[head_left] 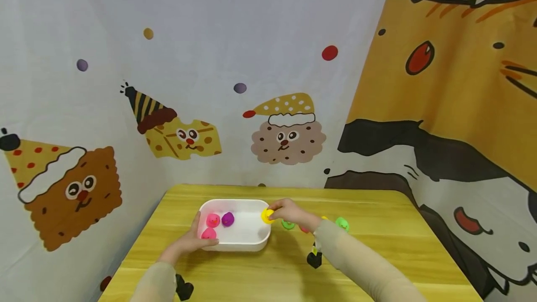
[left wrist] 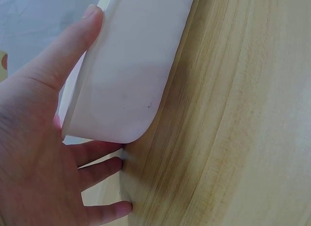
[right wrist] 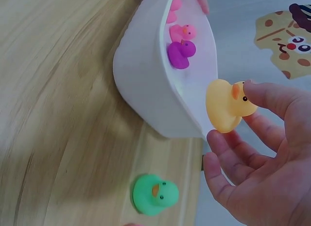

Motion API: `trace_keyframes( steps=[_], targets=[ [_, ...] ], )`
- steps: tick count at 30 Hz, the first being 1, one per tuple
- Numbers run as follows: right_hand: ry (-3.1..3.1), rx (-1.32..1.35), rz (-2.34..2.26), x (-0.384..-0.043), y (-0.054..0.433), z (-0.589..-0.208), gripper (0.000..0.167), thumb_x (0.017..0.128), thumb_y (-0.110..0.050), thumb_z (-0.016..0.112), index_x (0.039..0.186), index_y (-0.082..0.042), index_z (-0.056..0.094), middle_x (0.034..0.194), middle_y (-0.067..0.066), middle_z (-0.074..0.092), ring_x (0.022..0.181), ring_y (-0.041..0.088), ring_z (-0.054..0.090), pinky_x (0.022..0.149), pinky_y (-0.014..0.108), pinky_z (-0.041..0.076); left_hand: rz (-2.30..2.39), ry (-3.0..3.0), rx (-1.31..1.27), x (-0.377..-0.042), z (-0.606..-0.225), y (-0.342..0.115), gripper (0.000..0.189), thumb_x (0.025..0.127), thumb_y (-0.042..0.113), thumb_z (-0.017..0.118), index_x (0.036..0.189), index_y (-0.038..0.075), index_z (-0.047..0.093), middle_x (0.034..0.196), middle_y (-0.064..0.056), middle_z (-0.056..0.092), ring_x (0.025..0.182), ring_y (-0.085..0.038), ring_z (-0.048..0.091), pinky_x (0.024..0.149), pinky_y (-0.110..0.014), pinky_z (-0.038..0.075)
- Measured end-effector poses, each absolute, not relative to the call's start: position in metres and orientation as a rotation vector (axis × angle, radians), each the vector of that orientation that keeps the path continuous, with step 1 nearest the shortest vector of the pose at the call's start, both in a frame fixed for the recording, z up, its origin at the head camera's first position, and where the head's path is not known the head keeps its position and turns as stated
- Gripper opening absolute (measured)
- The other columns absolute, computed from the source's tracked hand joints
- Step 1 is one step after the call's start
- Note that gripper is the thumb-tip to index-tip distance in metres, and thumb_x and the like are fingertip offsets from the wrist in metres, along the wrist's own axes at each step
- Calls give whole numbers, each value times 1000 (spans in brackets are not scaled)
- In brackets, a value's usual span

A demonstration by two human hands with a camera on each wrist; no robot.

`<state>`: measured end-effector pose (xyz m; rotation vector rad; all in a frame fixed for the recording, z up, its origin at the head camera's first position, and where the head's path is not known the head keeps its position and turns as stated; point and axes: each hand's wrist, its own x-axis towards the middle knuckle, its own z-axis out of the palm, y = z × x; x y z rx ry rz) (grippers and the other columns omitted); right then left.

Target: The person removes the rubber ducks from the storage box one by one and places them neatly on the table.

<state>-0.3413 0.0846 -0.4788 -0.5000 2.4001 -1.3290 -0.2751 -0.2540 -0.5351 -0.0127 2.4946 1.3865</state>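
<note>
A white plastic tub (head_left: 235, 247) stands on the table, holding two pink toy ducks (head_left: 213, 220) and a purple toy duck (head_left: 228, 219). My left hand (head_left: 190, 241) rests against the tub's left end, its thumb along the near rim and its fairly straight fingers at the outer wall. My right hand (head_left: 289, 212) pinches a yellow toy duck (right wrist: 226, 104) between thumb and fingers, at the tub's right rim. Beneath that hand, a green toy duck (right wrist: 155, 194) sits on the table beside the tub.
Right of the tub, partly behind my right forearm, are a reddish-pink duck (head_left: 304, 229), a bit of yellow (head_left: 324, 218) and a light-green duck (head_left: 342, 223). The wooden table (head_left: 251, 278) meets a printed cartoon curtain (head_left: 235, 36) at the back.
</note>
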Motion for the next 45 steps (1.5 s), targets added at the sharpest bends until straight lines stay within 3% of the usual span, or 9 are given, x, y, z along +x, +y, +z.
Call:
trace_keyframes(
  steps=[7, 12, 19, 23, 25, 28, 32, 37, 45],
  targets=[
    [2430, -526, -1306, -337, 98, -474, 34, 85, -13, 72, 115, 1, 67, 115, 12, 66, 94, 19, 60, 86, 42, 52, 1368, 2495, -16, -275, -535, -255, 123, 81, 37, 78, 151, 4, -19, 155, -33, -7, 137, -55, 11, 106, -71, 12],
    [2434, -542, -1319, -335, 108, -474, 32, 84, -11, 72, 113, 2, 67, 112, 12, 66, 90, 18, 58, 85, 49, 52, 1359, 2491, -25, -274, -531, -253, 123, 81, 38, 78, 151, 5, -18, 155, -32, -8, 137, -55, 10, 106, -71, 10],
    [2383, -544, -1341, -336, 120, -486, 30, 85, -9, 71, 112, 5, 67, 100, 8, 66, 82, 17, 59, 78, 43, 54, 1356, 2487, -18, -275, -532, -254, 124, 80, 37, 78, 151, 4, -18, 155, -32, -8, 137, -55, 10, 106, -71, 10],
    [2401, -544, -1322, -335, 125, -492, 29, 86, -10, 71, 111, 4, 67, 101, 7, 66, 83, 17, 59, 80, 42, 53, 1355, 2493, -5, -276, -532, -254, 125, 80, 36, 79, 150, 4, -19, 155, -33, -8, 137, -56, 10, 107, -70, 11],
    [2432, -556, -1309, -334, 128, -494, 29, 85, -10, 72, 110, 4, 68, 103, 7, 67, 83, 13, 57, 79, 35, 53, 1350, 2498, -1, -275, -532, -254, 125, 80, 35, 79, 150, 3, -19, 154, -34, -7, 136, -56, 11, 107, -70, 12],
    [2448, -552, -1301, -332, 133, -498, 29, 84, -10, 72, 110, 2, 68, 103, 6, 67, 67, 8, 51, 62, 25, 48, 1342, 2503, 0, -275, -531, -254, 124, 80, 35, 79, 150, 2, -18, 154, -34, -7, 136, -57, 12, 107, -70, 12],
    [2440, -531, -1304, -328, 140, -505, 29, 84, -11, 72, 109, 1, 68, 102, 5, 66, 65, 9, 48, 56, 24, 43, 1348, 2498, -3, -275, -530, -253, 124, 80, 36, 79, 151, 3, -18, 155, -33, -7, 137, -55, 10, 107, -70, 12],
    [2450, -541, -1312, -325, 145, -515, 27, 82, -9, 73, 106, 3, 69, 99, 6, 68, 86, 15, 57, 74, 33, 51, 1342, 2495, -14, -275, -528, -252, 125, 79, 38, 78, 151, 4, -18, 155, -32, -7, 138, -55, 10, 107, -70, 12],
    [2455, -544, -1308, -318, 149, -523, 28, 80, -8, 72, 105, 4, 68, 99, 6, 68, 88, 15, 57, 79, 32, 51, 1329, 2495, -29, -275, -531, -254, 125, 80, 39, 78, 151, 5, -18, 155, -31, -8, 138, -54, 9, 106, -71, 11]
  ],
)
